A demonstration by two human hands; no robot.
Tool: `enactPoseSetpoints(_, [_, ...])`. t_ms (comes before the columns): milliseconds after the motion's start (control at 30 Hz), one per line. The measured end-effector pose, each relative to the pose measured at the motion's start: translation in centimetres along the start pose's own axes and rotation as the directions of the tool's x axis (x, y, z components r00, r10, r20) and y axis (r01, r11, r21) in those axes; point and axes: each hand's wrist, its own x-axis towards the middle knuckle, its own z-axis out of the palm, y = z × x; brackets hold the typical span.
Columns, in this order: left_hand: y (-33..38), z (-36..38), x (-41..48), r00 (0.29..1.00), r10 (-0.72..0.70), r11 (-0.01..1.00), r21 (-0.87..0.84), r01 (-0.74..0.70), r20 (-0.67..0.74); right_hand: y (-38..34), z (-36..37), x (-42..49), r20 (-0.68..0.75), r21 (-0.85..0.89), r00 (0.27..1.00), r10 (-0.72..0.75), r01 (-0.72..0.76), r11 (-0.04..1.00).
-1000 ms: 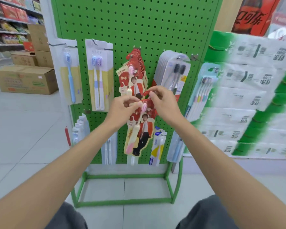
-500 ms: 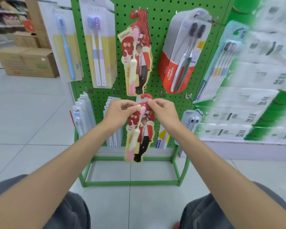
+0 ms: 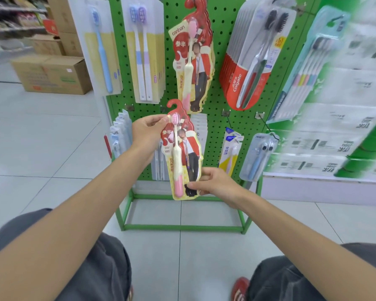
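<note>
**Squarely in both grips: a red toothbrush pack**

The toothbrush pack (image 3: 188, 148) stands upright in the air between the two hands, in front of the lower half of the green pegboard rack (image 3: 219, 88). The left grip (image 3: 147, 130) pinches the pack's upper left edge, thumb on the front just beside the pink brush head. The right grip (image 3: 218, 183) pinches the lower right corner, thumb across the front and fingers curled behind. The pack's red hook-shaped top rises just above the left grip and hangs on no peg.

Straight above the left grip, a stack of matching packs (image 3: 195, 61) hangs on the rack. Up and to the right of it hang the Colgate packs (image 3: 245, 70). Up and to the left of the left grip hang a twin-brush pack (image 3: 142, 61) and, farther out, a blue-brush pack (image 3: 102, 53). Just above the right grip and to its right hang a yellow-backed pack (image 3: 229, 155) and a clear pack with a blue brush (image 3: 258, 157). Far to the right of both grips lie blurred wrapped paper rolls (image 3: 334, 127). Well to the left of the left grip, a cardboard box (image 3: 52, 74) sits on the tiled floor (image 3: 41, 137).
</note>
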Motion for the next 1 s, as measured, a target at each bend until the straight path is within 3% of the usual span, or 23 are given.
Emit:
enactPoseSetpoints(167, [0.0, 0.1, -0.1, 0.999, 0.035, 0.996, 0.086, -0.036, 0.020, 0.2, 0.9, -0.7, 0.011, -0.154, 0.997, -0.080, 0.080, 0.985])
enactPoseSetpoints(267, [0.9, 0.3, -1.0, 0.982, 0.112, 0.956, 0.252, -0.148, 0.153, 0.4, 1.8, -0.9, -0.037, -0.346, 0.979, -0.199, 0.174, 0.922])
enactPoseSetpoints(433, [1.9, 1.0, -2.8, 0.908, -0.055, 0.955, 0.289, -0.074, 0.415, 0.5, 2.5, -1.5, 0.069, -0.437, 0.981, -0.179, 0.191, 0.879])
enactPoseSetpoints(667, [1.4, 1.0, -2.3, 0.900, -0.130, 0.989, 0.122, 0.086, 0.416, 0.9, 2.1, -1.1, -0.017, -0.418, 0.984, -0.179, 0.156, 0.895])
enactPoseSetpoints(867, [1.2, 0.5, -2.1, 0.907, -0.015, 0.973, 0.214, -0.084, 0.422, 1.3, 2.0, -0.8, -0.036, -0.262, 0.975, -0.218, 0.201, 0.944])
enactPoseSetpoints(1000, [1.0, 0.3, -1.9, 0.884, -0.060, 0.985, 0.173, -0.024, 0.464, 1.4, 1.7, 0.0, -0.045, -0.345, 0.985, -0.166, 0.141, 0.928])
